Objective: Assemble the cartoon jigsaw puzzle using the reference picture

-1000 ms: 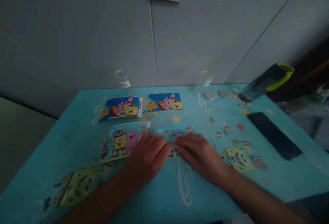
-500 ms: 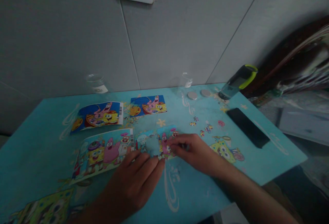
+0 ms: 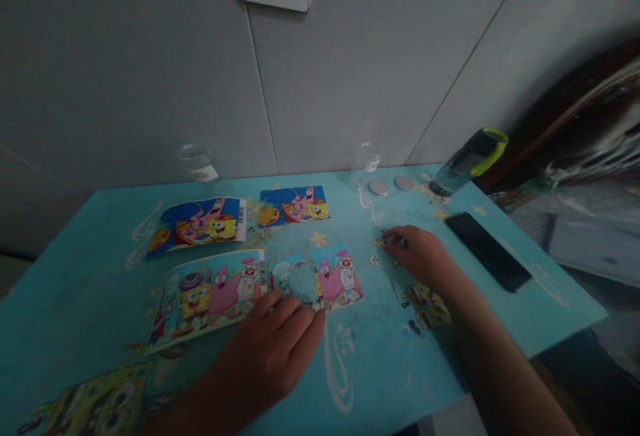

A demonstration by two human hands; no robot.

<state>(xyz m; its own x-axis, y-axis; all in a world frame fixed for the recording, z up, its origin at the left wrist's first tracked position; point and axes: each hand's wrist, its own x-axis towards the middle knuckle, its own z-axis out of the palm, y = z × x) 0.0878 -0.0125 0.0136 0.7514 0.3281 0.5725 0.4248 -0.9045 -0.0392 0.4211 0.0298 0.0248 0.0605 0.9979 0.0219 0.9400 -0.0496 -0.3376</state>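
Note:
A small partly built cartoon jigsaw (image 3: 320,279) lies on the turquoise printed table (image 3: 370,356), beside a larger printed picture card (image 3: 207,296). My left hand (image 3: 273,349) lies flat with fingers stretched out, fingertips at the jigsaw's near edge. My right hand (image 3: 420,253) has reached to the right, fingers curled down over the loose puzzle pieces (image 3: 375,259) scattered there. Whether a piece is between the fingertips is hidden.
Two blue picture cards (image 3: 200,223) (image 3: 295,204) lie further back. Two clear small jars (image 3: 197,161) (image 3: 371,156) stand by the wall, with two round lids (image 3: 390,185). A black phone (image 3: 487,251) and a green-capped bottle (image 3: 467,161) are at the right.
My right hand left the jigsaw and moved right and back to the loose pieces. My left hand stayed at the jigsaw's near edge. The view shifted a little.

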